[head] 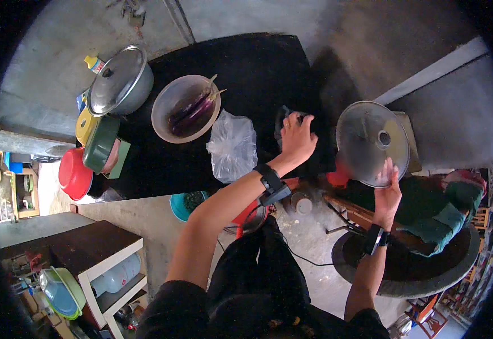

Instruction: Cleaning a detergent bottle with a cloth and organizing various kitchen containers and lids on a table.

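My left hand (296, 142) is over the black table (255, 72), its fingers curled on a dark plastic bag (282, 120). What lies under the palm is hidden. To the right, my right hand (387, 197) grips the lower rim of a round glass lid (359, 131) with a metal edge and central knob. Some of its fingers show faintly through the glass. Left of my left hand rests a clear plastic bag (233, 146), its contents unclear. Beyond that bag, a translucent bowl (161, 112) holds purple eggplants (195, 111) with their stems over the rim.
A lidded metal pot (138, 91), a green basin (98, 144) and a red basin (74, 173) crowd the table's left end. On the floor below stands a turquoise basin (178, 208). A round trampoline (399, 275) is at lower right, a dark-topped shelf (85, 245) at lower left.
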Action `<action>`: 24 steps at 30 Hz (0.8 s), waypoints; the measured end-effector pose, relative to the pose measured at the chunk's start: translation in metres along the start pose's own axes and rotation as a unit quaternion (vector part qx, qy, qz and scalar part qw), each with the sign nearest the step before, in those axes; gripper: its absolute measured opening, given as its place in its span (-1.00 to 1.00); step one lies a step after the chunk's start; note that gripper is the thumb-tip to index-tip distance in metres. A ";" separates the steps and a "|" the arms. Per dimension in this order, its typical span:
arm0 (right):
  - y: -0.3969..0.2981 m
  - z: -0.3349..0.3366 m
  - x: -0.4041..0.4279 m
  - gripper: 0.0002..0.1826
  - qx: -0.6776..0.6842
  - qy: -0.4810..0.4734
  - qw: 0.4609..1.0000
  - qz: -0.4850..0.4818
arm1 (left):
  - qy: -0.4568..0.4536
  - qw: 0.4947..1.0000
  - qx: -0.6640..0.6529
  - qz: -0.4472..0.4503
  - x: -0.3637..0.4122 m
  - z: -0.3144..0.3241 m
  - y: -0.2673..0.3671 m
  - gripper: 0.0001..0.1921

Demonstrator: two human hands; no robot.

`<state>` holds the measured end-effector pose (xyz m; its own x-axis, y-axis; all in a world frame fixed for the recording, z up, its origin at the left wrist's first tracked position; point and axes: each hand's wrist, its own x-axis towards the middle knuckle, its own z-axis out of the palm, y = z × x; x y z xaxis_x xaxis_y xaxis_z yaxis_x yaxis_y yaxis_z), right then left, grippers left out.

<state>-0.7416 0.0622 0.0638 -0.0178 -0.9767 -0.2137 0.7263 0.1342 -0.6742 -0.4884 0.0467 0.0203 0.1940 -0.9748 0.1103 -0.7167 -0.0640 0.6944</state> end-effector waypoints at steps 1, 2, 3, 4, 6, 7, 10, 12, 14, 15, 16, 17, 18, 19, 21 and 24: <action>-0.003 0.006 -0.011 -0.75 -0.020 0.026 0.999 -0.017 | -0.013 0.998 0.057 -0.010 -0.007 0.006 -0.007 -0.50; -0.005 0.008 -0.019 -0.74 -0.020 0.045 0.998 -0.025 | 0.048 0.993 0.100 0.031 -0.008 0.019 -0.020 -0.50; -0.006 0.006 -0.026 -0.73 -0.018 0.067 0.997 -0.033 | 0.047 0.993 0.099 0.035 -0.007 0.022 -0.021 -0.50; -0.007 0.002 -0.032 -0.73 -0.018 0.067 0.997 -0.036 | 0.023 0.992 0.122 0.023 -0.005 0.025 -0.023 -0.47; -0.009 -0.006 -0.040 -0.72 -0.022 0.063 0.997 -0.031 | 0.029 0.989 0.143 0.023 -0.003 0.029 -0.027 -0.53; -0.010 -0.007 -0.043 -0.72 -0.021 0.062 0.997 -0.031 | 0.030 0.989 0.145 0.023 0.001 0.030 -0.033 -0.53; -0.008 -0.001 -0.047 -0.76 -0.059 0.116 0.991 -0.011 | 0.029 0.989 0.142 0.016 0.017 0.027 -0.055 -0.77; -0.006 0.000 -0.041 -0.76 -0.056 0.097 0.994 -0.001 | 0.080 0.991 0.107 -0.018 0.036 0.020 -0.065 -0.80; -0.005 -0.007 -0.030 -0.77 -0.056 0.078 0.995 0.011 | 0.242 0.966 0.054 -0.070 0.065 0.018 -0.081 -0.89; -0.005 -0.018 -0.022 -0.77 -0.043 0.058 0.997 0.017 | 0.287 0.954 0.044 -0.080 0.079 0.010 -0.080 -0.86; -0.004 -0.021 -0.016 -0.77 -0.030 0.037 0.998 0.027 | 0.332 0.938 0.054 -0.085 0.089 -0.003 -0.079 -0.82; -0.002 -0.022 -0.011 -0.77 -0.027 0.038 0.998 0.033 | 0.367 0.920 0.061 -0.122 0.107 -0.007 -0.091 -0.76; 0.001 -0.017 -0.007 -0.78 -0.019 0.047 0.998 0.039 | 0.401 0.895 0.100 -0.166 0.118 -0.011 -0.098 -0.73; 0.001 -0.012 0.000 -0.79 -0.011 0.051 0.998 0.040 | 0.442 0.868 0.114 -0.193 0.125 -0.019 -0.101 -0.68; 0.001 -0.012 0.009 -0.80 -0.005 0.047 0.998 0.050 | 0.436 0.813 0.164 -0.350 0.145 -0.025 -0.126 -0.71; -0.003 -0.021 0.020 -0.80 -0.006 0.053 0.997 0.064 | 0.439 0.738 0.202 -0.472 0.175 -0.024 -0.168 -0.75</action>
<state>-0.7584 0.0457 0.0464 0.0023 -0.9285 -0.3714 0.7194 0.2595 -0.6443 -0.3182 -0.1075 -0.0604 0.9661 0.0466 0.2541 -0.0921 -0.8568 0.5073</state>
